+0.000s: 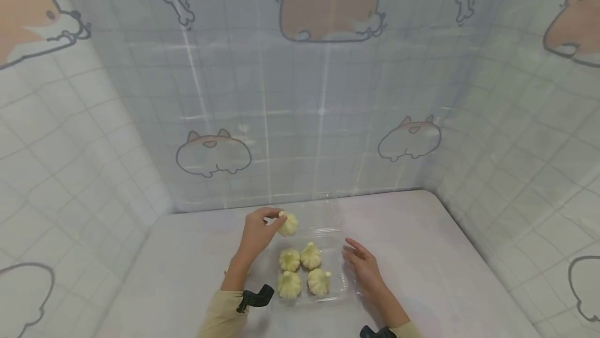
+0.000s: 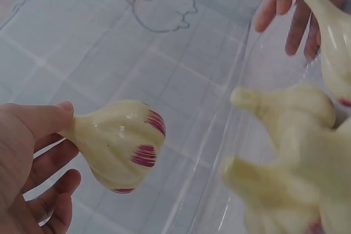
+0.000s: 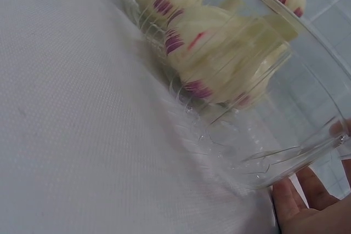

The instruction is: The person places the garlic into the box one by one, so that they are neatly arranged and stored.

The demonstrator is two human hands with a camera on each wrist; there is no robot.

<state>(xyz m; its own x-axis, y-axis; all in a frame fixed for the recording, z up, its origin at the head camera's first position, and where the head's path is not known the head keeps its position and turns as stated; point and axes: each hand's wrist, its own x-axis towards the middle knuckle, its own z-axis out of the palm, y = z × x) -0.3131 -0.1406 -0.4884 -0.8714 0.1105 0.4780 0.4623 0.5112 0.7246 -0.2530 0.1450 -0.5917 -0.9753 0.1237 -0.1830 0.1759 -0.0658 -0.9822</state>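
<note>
Left hand [image 1: 260,231]: thumb and fingertips pinch a glossy cream, purple-streaked garlic bulb [image 1: 288,224] by its narrow stem, raised near the far left of a clear, rectangular plastic container [image 1: 336,262].
Right hand [image 1: 364,267]: fingers loosely extended by the container's right wall, gripping nothing; contact unclear.
Four similar bulbs [image 1: 290,286]: inside, close together.
Drop risk: that stem-only pinch might let the bulb swivel or slip.
Shift risk: a bump could slide the seemingly light container.

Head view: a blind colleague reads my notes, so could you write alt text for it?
A person's left hand pinches a garlic bulb by its stem near an open clear box that holds four more bulbs. The right hand is by the box's right side; the box sits on a white table before a dog-print wall.
</note>
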